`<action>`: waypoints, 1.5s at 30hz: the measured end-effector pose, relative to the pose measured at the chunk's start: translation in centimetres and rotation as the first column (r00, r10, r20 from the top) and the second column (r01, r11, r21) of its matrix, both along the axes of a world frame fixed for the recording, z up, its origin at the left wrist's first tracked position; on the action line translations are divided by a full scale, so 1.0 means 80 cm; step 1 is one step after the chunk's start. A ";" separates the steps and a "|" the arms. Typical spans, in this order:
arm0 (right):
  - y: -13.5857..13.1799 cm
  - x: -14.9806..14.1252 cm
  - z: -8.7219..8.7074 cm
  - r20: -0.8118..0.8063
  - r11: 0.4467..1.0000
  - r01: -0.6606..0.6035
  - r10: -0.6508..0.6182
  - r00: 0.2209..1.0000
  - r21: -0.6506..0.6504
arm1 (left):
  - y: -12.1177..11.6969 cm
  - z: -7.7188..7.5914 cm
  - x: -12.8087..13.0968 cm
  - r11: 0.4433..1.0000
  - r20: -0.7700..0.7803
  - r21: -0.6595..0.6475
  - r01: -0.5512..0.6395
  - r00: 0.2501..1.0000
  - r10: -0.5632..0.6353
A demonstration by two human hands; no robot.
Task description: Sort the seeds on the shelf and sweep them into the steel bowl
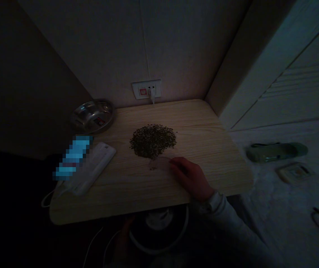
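Note:
My right hand (191, 176) is over the front right of the table, its fingers pinched on a thin clear plastic piece (161, 163). The plastic lies at the near edge of a spread heap of small dark grains (152, 139), and a few grains lie by its left end. Below the table's front edge, my left hand (126, 230) shows dimly at the left side of a round dark bowl with a pale rim (158, 251). Its fingers seem wrapped on that side, though darkness hides most of them. Something whitish sits in the bowl's middle.
On the wooden table (209, 123), a shiny metal bowl (92, 115) stands at the back left, near a lit phone (74, 156) and a white power bank-like block (95, 169) with a cable. A wall socket (147, 89) holds a plug. A green bag-like item (277, 152) lies at right.

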State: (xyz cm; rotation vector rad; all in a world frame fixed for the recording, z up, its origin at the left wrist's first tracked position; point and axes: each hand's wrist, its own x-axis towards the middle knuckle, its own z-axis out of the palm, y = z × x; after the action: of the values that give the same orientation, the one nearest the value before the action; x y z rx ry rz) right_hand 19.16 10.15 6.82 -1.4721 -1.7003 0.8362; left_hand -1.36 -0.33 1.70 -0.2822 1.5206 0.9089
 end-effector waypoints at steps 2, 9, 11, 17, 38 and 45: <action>0.000 0.000 -0.001 -0.009 1.000 0.021 -0.021 1.000 0.008 | -0.003 -0.007 -0.003 1.000 0.025 -0.027 0.014 1.000 -0.013; 0.000 -0.001 0.000 0.057 1.000 -0.018 0.017 0.998 0.017 | -0.003 -0.012 -0.008 0.999 -0.068 0.039 -0.022 0.997 0.025; 0.000 0.000 0.001 0.068 0.999 -0.039 0.038 0.997 0.021 | 0.001 -0.005 -0.002 1.000 -0.033 0.013 -0.011 0.999 0.011; 0.000 0.000 0.002 0.061 0.999 -0.049 0.048 0.997 0.017 | 0.019 0.019 0.013 0.997 0.073 -0.082 -0.008 0.997 0.014; 0.000 0.002 0.007 0.201 0.978 -0.209 0.200 0.959 0.024 | 0.016 0.022 0.015 0.997 0.061 -0.042 0.057 0.997 -0.054; 0.001 0.001 0.009 0.251 0.975 -0.222 0.212 0.944 0.013 | 0.021 0.025 0.024 0.998 0.047 -0.025 0.057 0.997 -0.056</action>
State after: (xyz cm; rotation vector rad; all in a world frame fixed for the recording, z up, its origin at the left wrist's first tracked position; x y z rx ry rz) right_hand 19.23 10.23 7.54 -1.4267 -2.0846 0.7485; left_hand 0.58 1.31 3.67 -0.2762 1.4922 0.8326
